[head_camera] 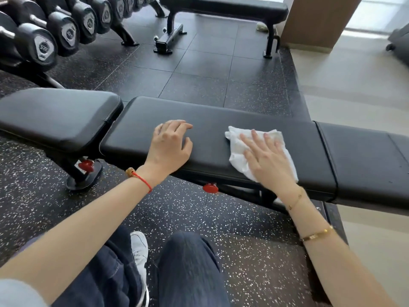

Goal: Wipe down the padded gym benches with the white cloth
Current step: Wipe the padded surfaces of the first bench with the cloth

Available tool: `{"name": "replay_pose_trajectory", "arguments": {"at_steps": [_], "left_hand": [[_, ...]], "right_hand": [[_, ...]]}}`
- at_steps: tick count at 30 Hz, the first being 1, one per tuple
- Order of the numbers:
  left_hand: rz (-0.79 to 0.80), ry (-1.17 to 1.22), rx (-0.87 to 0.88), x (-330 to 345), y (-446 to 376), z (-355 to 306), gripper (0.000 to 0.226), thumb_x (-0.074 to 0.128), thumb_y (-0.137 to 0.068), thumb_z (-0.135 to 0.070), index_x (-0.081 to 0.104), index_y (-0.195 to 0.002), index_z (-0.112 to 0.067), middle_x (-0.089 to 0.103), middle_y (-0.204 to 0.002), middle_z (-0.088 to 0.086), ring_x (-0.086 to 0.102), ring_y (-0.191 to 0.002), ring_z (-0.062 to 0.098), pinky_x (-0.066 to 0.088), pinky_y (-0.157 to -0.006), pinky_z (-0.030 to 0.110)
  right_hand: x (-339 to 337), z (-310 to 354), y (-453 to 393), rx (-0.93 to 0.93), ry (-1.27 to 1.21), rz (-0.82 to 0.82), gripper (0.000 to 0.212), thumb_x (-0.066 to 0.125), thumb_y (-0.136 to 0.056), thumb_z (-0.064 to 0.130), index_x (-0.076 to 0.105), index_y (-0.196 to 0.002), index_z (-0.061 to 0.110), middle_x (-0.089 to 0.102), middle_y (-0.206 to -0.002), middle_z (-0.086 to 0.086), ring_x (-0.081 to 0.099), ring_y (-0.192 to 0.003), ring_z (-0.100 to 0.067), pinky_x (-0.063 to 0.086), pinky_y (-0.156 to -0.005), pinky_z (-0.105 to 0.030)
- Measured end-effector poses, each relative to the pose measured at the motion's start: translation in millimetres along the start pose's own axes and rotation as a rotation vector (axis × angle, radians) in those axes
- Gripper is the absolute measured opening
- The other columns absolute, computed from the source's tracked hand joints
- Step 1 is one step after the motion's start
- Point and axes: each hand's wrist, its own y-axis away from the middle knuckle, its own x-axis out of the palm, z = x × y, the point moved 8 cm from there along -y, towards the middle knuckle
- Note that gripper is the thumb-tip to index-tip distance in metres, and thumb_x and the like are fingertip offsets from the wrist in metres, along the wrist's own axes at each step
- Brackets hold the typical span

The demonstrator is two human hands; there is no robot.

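A black padded gym bench (212, 120) runs across the middle of the view, with a separate seat pad (57, 118) at its left end. The white cloth (238, 149) lies crumpled on the long pad. My right hand (269, 159) presses flat on the cloth, fingers spread and pointing away from me. My left hand (170, 145) rests on the bare pad to the left of the cloth, fingers slightly curled, holding nothing. A second black flat bench (232, 7) stands farther back on the floor.
A rack of black dumbbells (55, 29) lines the upper left. Red adjustment knobs (210, 188) stick out under the near bench. Speckled rubber floor (210, 222) lies below; pale flooring (354, 85) and a wooden pillar (318, 18) are at right. My knees and a white shoe (139, 251) are in front.
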Motion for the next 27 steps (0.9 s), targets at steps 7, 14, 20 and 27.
{"name": "replay_pose_trajectory", "arguments": {"at_steps": [7,14,20,27], "left_hand": [[0.044,0.040,0.030,22.0,8.4,-49.9,0.038,0.052,-0.091,-0.017,0.059,-0.128,-0.017,0.058,-0.134,0.000,0.046,-0.132,0.018,0.031,-0.113,0.038],[0.031,0.099,0.066,42.8,-9.4,-97.0,0.038,0.050,-0.091,-0.016,0.059,-0.128,-0.015,0.060,-0.132,0.000,0.048,-0.129,0.020,0.032,-0.111,0.038],[0.062,0.123,0.116,62.2,-24.2,-121.2,0.038,0.046,-0.093,-0.018,0.057,-0.130,-0.016,0.057,-0.135,-0.001,0.045,-0.132,0.019,0.028,-0.114,0.041],[0.128,0.197,0.229,80.3,-35.0,-161.4,0.041,0.045,-0.094,-0.020,0.054,-0.134,-0.016,0.055,-0.136,-0.001,0.042,-0.132,0.019,0.026,-0.115,0.044]], "right_hand": [[-1.7,-33.9,-24.5,0.149,0.025,0.014,0.051,0.018,-0.105,0.042,0.009,-0.156,0.042,0.005,-0.167,0.004,0.001,-0.153,-0.027,-0.005,-0.122,-0.049],[-0.1,-35.4,-22.5,0.146,-0.023,0.042,0.050,0.014,-0.106,0.043,0.007,-0.156,0.044,0.001,-0.167,0.005,-0.005,-0.153,-0.025,-0.007,-0.122,-0.049],[-0.7,-54.4,-2.0,0.163,-0.008,0.010,0.050,0.013,-0.106,0.043,0.008,-0.156,0.044,0.005,-0.167,0.006,0.000,-0.153,-0.024,-0.002,-0.123,-0.047],[-8.1,-108.7,45.3,0.445,0.080,-0.073,0.051,0.014,-0.105,0.043,0.009,-0.155,0.044,0.009,-0.166,0.007,0.005,-0.153,-0.024,-0.006,-0.122,-0.046]]}}
